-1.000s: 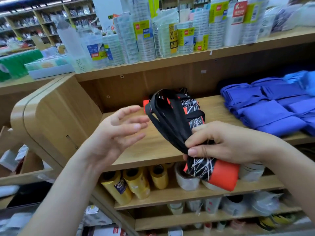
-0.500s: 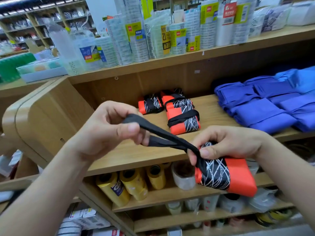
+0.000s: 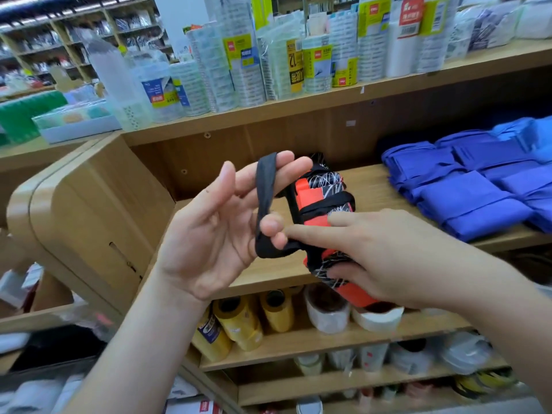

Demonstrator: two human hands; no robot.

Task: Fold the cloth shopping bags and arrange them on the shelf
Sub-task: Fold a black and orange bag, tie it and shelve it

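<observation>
Background: shop racking, wooden shelf (image 3: 370,186) at mid height, packaged goods on the tier at 12 o'clock.
Left hand (image 3: 215,231): palm up, 8 o'clock of centre, my fingers hooked through the black strap (image 3: 265,186) loop.
Right hand (image 3: 379,252): 4 o'clock, gripping the rolled orange-black bag (image 3: 352,291) from beneath, index finger straight and touching the strap.
Bag: in the air in front of the shelf edge.
Shelved bags (image 3: 325,189): strap-bound, on the shelf at 3 o'clock.
Blue bags (image 3: 484,198): far 3 o'clock, stacked.
Tape rolls (image 3: 242,321): 6 o'clock, tier below.
</observation>
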